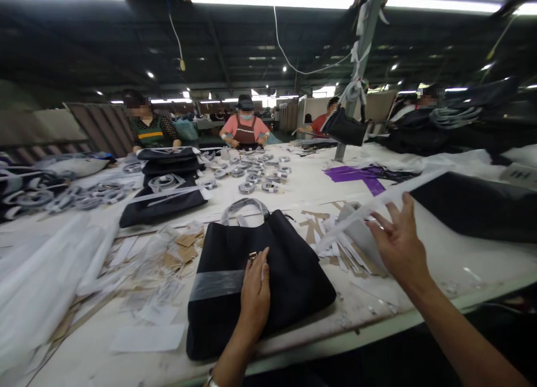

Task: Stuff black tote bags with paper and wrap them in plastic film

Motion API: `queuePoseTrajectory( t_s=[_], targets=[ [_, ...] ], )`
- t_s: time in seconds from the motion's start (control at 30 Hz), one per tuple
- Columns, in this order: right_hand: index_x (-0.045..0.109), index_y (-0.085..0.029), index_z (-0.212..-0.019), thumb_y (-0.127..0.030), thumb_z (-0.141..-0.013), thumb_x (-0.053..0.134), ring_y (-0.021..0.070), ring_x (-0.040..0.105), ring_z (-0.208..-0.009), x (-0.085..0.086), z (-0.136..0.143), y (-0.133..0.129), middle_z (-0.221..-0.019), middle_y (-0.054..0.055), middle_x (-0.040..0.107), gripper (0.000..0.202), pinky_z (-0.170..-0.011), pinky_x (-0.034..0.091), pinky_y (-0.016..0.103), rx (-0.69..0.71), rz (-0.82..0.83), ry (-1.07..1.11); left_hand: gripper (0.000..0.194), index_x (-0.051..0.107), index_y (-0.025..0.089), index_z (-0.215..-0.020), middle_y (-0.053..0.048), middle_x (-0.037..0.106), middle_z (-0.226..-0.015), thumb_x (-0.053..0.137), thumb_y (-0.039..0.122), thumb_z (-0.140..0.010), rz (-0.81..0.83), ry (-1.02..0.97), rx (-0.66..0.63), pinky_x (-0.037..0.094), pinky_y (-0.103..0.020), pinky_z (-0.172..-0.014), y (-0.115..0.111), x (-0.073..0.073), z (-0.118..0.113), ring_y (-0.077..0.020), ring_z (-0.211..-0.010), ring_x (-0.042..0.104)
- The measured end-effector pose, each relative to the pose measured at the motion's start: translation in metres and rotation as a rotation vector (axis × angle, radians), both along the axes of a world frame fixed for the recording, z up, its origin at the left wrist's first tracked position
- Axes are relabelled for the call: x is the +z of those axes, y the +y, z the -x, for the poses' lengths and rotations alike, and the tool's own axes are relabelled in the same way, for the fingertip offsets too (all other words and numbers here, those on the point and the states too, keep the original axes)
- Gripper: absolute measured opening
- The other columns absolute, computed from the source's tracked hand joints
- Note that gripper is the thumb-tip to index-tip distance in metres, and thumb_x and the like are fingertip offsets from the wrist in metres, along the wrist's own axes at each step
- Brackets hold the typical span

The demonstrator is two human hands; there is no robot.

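My left hand (257, 292) lies flat on a black handbag (293, 275), its fingers together beside a small metal clasp (252, 256). The bag rests on its side near the table's front edge, with wrapped handles (245, 205) pointing away from me. A strip of clear film (216, 284) crosses its front, partly under my left hand. To the right, my right hand (398, 244) is raised, its thumb and fingers closed on a long translucent plastic strip (348, 226). The strip slants from beside the handbag up toward a black piece (478, 205) under plastic at the right.
Paper and card strips (346, 247) lie between my hands. Coiled, wrapped straps (260, 174), stacked black bags (168, 199) and purple strips (356, 175) are farther back. Plastic sheets (46, 286) cover the left side. A post (356, 79) rises behind; co-workers (245, 127) work across the table.
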State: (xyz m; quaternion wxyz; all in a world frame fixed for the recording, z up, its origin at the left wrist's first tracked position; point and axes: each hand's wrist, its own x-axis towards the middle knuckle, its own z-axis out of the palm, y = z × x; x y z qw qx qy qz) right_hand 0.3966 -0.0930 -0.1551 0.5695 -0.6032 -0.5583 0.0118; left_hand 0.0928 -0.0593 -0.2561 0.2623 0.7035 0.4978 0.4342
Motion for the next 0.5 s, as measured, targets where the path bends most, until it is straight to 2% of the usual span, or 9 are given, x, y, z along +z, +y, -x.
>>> queuePoseTrajectory(
  t_s=[0.07,0.1,0.13,0.17,0.2,0.27,0.33,0.4,0.5],
  targets=[
    [0.043,-0.033,-0.147,-0.034,-0.089,0.059,0.0291,0.056,-0.125,-0.020,-0.009,-0.008,-0.152,0.005,0.043,0.060,-0.110,0.042,0.045,0.025,0.089,-0.068,0.047,0.048,0.021,-0.142,-0.005,0.050,-0.148,0.028,0.036,-0.103,0.004,0.004,-0.001,0.019,-0.049,-0.123,0.000,-0.001,0.000,-0.0200,-0.142,0.038],
    [0.061,-0.031,-0.131,-0.035,-0.086,0.060,0.0302,0.058,-0.122,-0.029,-0.010,-0.011,-0.144,0.005,0.053,0.045,-0.109,0.042,0.047,0.047,0.184,-0.072,0.047,0.048,0.021,-0.142,-0.005,0.050,-0.148,0.028,0.036,-0.103,0.006,0.005,-0.001,0.019,-0.049,-0.123,0.001,-0.001,0.000,-0.0199,-0.142,0.038],
    [0.072,-0.029,-0.114,-0.037,-0.084,0.062,0.0316,0.062,-0.118,-0.038,-0.007,-0.013,-0.132,0.006,0.063,0.032,-0.108,0.043,0.049,0.074,0.294,-0.031,0.047,0.048,0.021,-0.142,-0.005,0.050,-0.147,0.028,0.036,-0.103,0.007,0.006,-0.001,0.019,-0.049,-0.123,0.001,-0.002,0.000,-0.0197,-0.142,0.038],
    [0.075,-0.026,-0.102,-0.039,-0.082,0.065,0.0324,0.065,-0.112,-0.045,-0.003,-0.013,-0.120,0.008,0.070,0.026,-0.105,0.046,0.050,0.101,0.391,0.073,0.047,0.049,0.021,-0.142,-0.005,0.050,-0.147,0.028,0.036,-0.103,0.006,0.007,-0.001,0.019,-0.049,-0.123,0.001,-0.002,0.000,-0.0196,-0.142,0.038],
    [0.076,-0.025,-0.098,-0.041,-0.080,0.068,0.0324,0.067,-0.107,-0.050,0.004,-0.012,-0.111,0.009,0.073,0.026,-0.101,0.050,0.050,0.131,0.462,0.226,0.047,0.049,0.021,-0.142,-0.005,0.051,-0.147,0.028,0.035,-0.103,0.002,0.006,0.000,0.018,-0.049,-0.123,0.001,-0.003,0.000,-0.0195,-0.142,0.039],
    [0.073,-0.021,-0.102,-0.045,-0.077,0.073,0.0304,0.068,-0.104,-0.056,0.021,-0.005,-0.108,0.011,0.074,0.035,-0.095,0.055,0.044,0.231,0.523,0.565,0.046,0.050,0.022,-0.141,-0.005,0.051,-0.146,0.028,0.035,-0.103,-0.010,0.005,0.002,0.018,-0.049,-0.123,0.002,-0.004,0.000,-0.0192,-0.142,0.039],
    [0.072,-0.017,-0.099,-0.049,-0.075,0.077,0.0281,0.068,-0.105,-0.057,0.037,0.006,-0.108,0.013,0.073,0.040,-0.090,0.057,0.038,0.334,0.538,0.794,0.046,0.050,0.023,-0.141,-0.005,0.052,-0.146,0.029,0.035,-0.103,-0.015,0.002,0.003,0.018,-0.048,-0.123,0.002,-0.004,0.000,-0.0192,-0.142,0.039],
    [0.072,-0.015,-0.086,-0.050,-0.072,0.080,0.0266,0.071,-0.096,-0.055,0.048,0.018,-0.097,0.014,0.075,0.038,-0.081,0.060,0.033,0.363,0.572,0.876,0.045,0.050,0.023,-0.141,-0.005,0.052,-0.146,0.029,0.036,-0.103,-0.013,-0.001,0.000,0.018,-0.048,-0.123,0.002,-0.004,0.001,-0.0195,-0.141,0.039],
    [0.070,-0.015,-0.075,-0.046,-0.071,0.082,0.0238,0.073,-0.076,-0.053,0.052,0.034,-0.079,0.012,0.074,0.034,-0.065,0.061,0.030,0.321,0.568,0.887,0.045,0.051,0.024,-0.141,-0.004,0.053,-0.145,0.030,0.035,-0.103,-0.011,-0.008,0.004,0.019,-0.049,-0.123,0.002,-0.004,0.000,-0.0201,-0.141,0.040]
  ],
)
